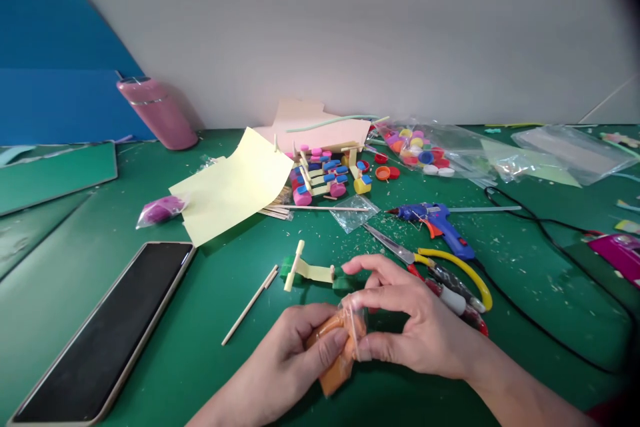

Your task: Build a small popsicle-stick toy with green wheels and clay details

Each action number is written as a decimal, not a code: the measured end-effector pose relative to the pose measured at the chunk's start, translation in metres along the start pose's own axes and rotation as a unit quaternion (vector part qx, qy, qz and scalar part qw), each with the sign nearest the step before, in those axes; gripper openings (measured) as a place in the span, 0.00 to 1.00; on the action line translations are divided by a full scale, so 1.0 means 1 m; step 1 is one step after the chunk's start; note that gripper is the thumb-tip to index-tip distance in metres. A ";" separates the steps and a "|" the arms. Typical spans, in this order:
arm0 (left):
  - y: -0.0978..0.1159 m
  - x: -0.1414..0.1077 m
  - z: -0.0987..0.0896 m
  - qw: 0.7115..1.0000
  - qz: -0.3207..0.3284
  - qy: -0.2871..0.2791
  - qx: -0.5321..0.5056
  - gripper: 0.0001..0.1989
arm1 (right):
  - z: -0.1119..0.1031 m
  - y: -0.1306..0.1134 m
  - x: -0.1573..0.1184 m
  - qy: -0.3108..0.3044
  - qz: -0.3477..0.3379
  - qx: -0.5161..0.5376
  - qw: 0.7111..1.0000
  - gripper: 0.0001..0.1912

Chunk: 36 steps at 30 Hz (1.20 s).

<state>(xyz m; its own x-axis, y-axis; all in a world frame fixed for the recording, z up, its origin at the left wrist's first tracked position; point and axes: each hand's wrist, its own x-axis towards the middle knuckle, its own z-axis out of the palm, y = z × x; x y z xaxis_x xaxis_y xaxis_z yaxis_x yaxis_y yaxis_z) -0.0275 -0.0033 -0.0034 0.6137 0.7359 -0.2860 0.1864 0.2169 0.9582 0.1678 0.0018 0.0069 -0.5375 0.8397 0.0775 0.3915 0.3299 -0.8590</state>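
Observation:
A small clear bag of orange modelling clay (334, 373) is between my hands near the table's front edge. My left hand (295, 347) grips the bag, its thumb pressed on the front. With thumb and forefinger, my right hand (405, 317) pinches the bag's upper right edge, other fingers partly spread. Just beyond them lies a little toy piece with green wheels, a pale yellow paper strip (315, 271) and a yellow crossbar (295, 265). Thin wooden sticks (253, 303) lie left of it.
A phone (105, 333) lies at left, near yellow paper (235, 187) and a bagged purple lump (160, 211). Finished-looking small toys (320, 177) cluster at the back. Scissors (395, 245), pliers (465, 273), a corded blue glue gun (440, 220) and bagged bottle caps (420, 147) occupy the right. A pink bottle (160, 113) leans back left.

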 end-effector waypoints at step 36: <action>-0.003 -0.006 -0.009 0.997 0.007 0.005 -0.077 0.14 | 0.016 -0.004 -0.004 0.070 -0.106 -0.006 0.992 0.15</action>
<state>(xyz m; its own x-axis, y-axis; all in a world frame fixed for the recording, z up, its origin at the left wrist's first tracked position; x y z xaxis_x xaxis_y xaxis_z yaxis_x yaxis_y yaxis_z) -0.0388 -0.0027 -0.0042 0.6078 0.7455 -0.2735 0.0574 0.3023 0.9515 0.1562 -0.0096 0.0015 -0.4997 0.8021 0.3271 0.2898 0.5106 -0.8095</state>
